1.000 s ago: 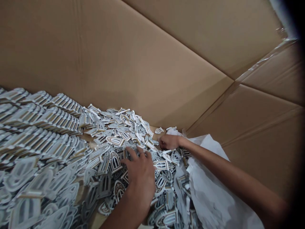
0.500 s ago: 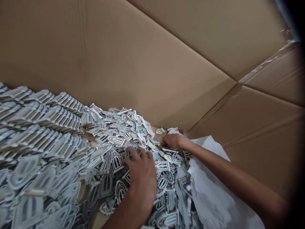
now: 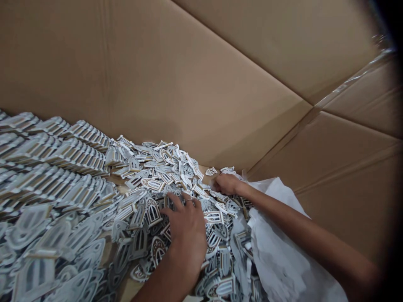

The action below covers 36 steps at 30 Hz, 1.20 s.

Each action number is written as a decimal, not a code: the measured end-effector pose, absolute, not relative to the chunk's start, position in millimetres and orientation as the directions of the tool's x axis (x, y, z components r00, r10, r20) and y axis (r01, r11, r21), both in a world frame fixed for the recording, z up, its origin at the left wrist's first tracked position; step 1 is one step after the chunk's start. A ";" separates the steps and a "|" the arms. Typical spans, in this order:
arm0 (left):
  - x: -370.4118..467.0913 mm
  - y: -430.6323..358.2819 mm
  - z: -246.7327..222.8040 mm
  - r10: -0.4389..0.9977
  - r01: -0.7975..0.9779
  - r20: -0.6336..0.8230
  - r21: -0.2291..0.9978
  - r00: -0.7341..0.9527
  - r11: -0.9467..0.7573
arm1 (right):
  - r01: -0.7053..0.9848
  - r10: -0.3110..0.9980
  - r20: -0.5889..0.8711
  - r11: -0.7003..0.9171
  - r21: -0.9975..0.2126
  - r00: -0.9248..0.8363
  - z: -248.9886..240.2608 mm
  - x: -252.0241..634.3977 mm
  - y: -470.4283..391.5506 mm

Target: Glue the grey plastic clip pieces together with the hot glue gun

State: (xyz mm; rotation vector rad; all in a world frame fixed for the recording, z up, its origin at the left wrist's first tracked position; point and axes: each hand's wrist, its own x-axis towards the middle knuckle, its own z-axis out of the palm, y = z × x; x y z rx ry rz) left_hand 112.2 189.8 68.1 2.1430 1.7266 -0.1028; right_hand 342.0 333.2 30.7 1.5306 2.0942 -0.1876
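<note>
Many small arched, window-shaped pieces (image 3: 153, 184), white and grey with brown edges, lie in a loose heap. My left hand (image 3: 188, 218) rests on the heap with its fingers apart, a ring on one finger, holding nothing that I can see. Farther off to the right, my right hand (image 3: 226, 183) is closed at the edge of the heap, by the box wall; its fingertips are hidden, and what they grip cannot be made out. A crumpled white sheet (image 3: 280, 251) lies under my right forearm, over part of the heap.
Tall cardboard walls (image 3: 195, 84) rise behind and to the right, meeting in a corner near my right hand. Stacked rows of similar pieces (image 3: 75, 155) fill the left side. Clear tape (image 3: 352, 79) runs along an upper seam.
Both hands stay in nearly the same place; the view has shifted slightly. A piece beside my right hand lies a little differently.
</note>
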 end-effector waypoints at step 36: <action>112.3 189.1 67.8 0.924 0.953 -0.295 0.253 0.242 -0.169 | 0.844 0.794 -0.287 0.506 -0.176 -0.536 11.1 361.8 344.3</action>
